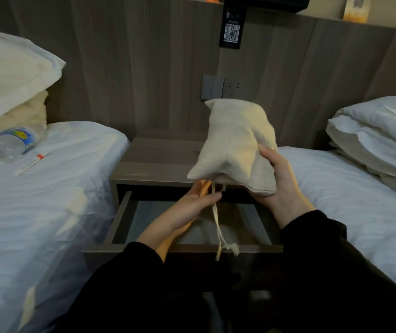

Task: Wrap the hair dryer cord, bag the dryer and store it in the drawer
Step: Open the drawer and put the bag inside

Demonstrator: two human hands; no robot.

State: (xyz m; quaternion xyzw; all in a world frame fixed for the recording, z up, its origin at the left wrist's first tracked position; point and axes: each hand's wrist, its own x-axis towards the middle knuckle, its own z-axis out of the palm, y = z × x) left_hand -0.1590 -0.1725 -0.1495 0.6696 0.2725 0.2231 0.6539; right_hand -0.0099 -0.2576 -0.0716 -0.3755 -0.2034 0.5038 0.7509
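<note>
A beige cloth drawstring bag point(235, 145) bulges with something inside; its contents are hidden. My right hand point(278, 179) grips its right side and holds it above the open drawer point(117, 222) of the wooden nightstand point(153, 159). My left hand point(192, 207) is under the bag's mouth, fingers closed around the white drawstring point(218, 227), which hangs down to a knotted end over the drawer's front edge. The drawer's grey bottom shows nothing inside it.
A bed with white sheets point(48, 200) lies on the left, carrying a plastic water bottle point(14, 143), a small white packet point(32, 163) and pillows point(7, 75). Another bed with stacked pillows point(379, 138) is on the right. A wall socket panel point(218, 87) sits behind the nightstand.
</note>
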